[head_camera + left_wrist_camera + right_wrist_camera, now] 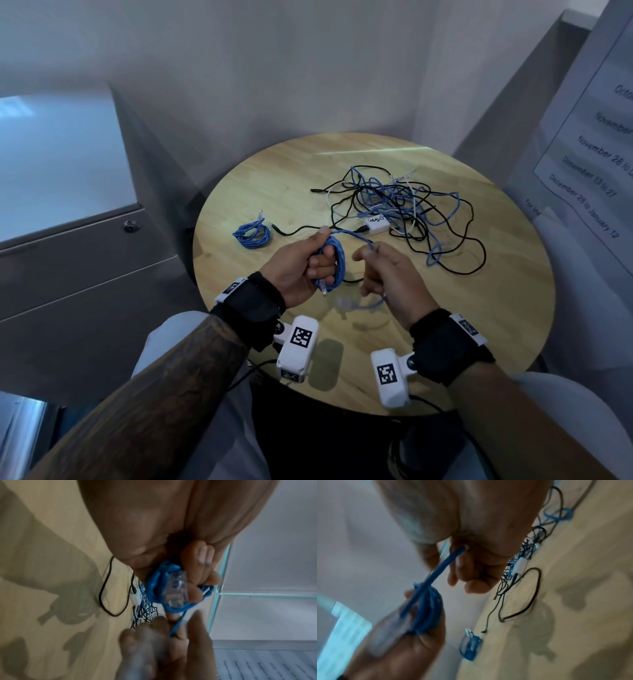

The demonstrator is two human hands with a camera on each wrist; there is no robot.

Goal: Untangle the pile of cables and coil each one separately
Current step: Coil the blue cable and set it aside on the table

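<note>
My left hand (310, 262) grips a partly wound blue network cable coil (337, 260) above the round wooden table (281, 178); its clear plug (176, 588) sticks out by the fingers. My right hand (373, 270) pinches the free run of the same blue cable (443, 565), whose tail loops below it with a blurred plug. A finished blue coil (251, 234) lies at the table's left. The tangled pile of blue, black and white cables (404, 209) lies at the back right, with a white adapter (376, 224) in it.
A loose black cable (298, 231) runs from the pile toward the finished coil. A grey cabinet with a lock (132, 226) stands to the left. A printed paper sheet (589, 164) hangs on the right wall.
</note>
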